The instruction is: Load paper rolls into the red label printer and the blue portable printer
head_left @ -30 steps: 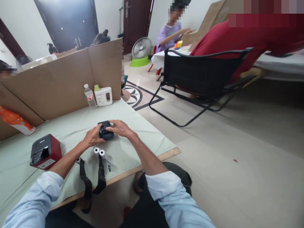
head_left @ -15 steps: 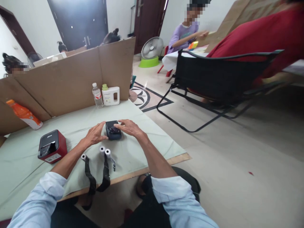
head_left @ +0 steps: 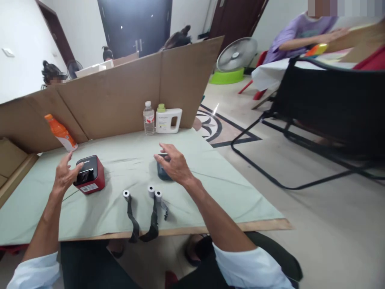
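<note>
My left hand is at the left side of a red box-shaped device with a black top, which looks like a small label printer. Its thumb and fingers are apart, and the thumb overlaps the device's top corner; I cannot tell whether they touch. Over a smaller dark blue device hovers my right hand, fingers spread, hiding much of it. Nearer the table's front edge stand small white paper rolls, with black strips trailing over the edge. A short, dark-ended strip lies beside them.
Along a cardboard partition stand a water bottle, a white jug with a green cap and a tilted orange bottle. A black folding chair and a fan are to the right. People sit beyond.
My left hand has left the dark blue device and moved left to the red one. The right hand remains over the dark blue device. The view has swung left.
</note>
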`<state>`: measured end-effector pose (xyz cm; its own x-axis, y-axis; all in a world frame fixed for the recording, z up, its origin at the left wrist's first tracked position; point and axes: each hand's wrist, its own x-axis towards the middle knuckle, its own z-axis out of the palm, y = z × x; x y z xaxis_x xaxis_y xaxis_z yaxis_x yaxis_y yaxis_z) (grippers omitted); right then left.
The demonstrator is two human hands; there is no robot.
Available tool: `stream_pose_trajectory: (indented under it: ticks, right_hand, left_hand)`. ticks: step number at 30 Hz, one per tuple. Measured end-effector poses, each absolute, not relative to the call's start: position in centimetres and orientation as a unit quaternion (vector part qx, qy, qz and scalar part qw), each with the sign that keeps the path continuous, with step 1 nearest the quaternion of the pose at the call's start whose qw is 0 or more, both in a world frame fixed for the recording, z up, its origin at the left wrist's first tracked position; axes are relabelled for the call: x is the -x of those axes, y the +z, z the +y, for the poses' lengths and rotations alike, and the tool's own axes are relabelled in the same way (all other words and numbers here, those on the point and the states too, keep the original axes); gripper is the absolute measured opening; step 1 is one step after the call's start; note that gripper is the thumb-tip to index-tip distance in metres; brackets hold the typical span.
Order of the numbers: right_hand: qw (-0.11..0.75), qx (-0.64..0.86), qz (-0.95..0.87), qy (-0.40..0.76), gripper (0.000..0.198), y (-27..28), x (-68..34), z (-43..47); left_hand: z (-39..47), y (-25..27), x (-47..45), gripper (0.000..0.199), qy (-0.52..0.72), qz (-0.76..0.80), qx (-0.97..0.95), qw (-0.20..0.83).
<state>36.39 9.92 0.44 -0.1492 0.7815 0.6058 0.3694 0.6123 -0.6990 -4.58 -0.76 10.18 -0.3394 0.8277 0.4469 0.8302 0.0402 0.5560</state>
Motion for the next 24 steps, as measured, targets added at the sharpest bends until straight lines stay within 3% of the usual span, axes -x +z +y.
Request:
stream_pose_trajectory:
  ticks: [6, 11, 18, 24]
  right_hand:
    - [0.366, 0.304, -0.816, 0.328, 0.074, 0.7, -29.1, 6.1]
    - [0.227, 0.229, -0.845, 0.427, 0.095, 1.2, -22.7, 5.3]
    - [0.185, 0.171, -0.829, 0.500, 0.087, 1.5, -16.5, 7.0]
    - [0.238, 0.147, -0.806, 0.521, 0.082, 0.5, -15.2, 6.7]
  left_hand:
    - [-4.4, 5.7, 7.5, 0.110, -0.451, -0.734, 0.459, -0.216]
    - [-5.3, 4.4, 6.7, 0.110, -0.433, -0.683, 0.501, -0.307]
    - [-4.6, 3.0, 6.6, 0.096, -0.456, -0.678, 0.498, -0.290]
    - [-4.4, 2.2, 6.3, 0.092, -0.479, -0.666, 0.501, -0.275]
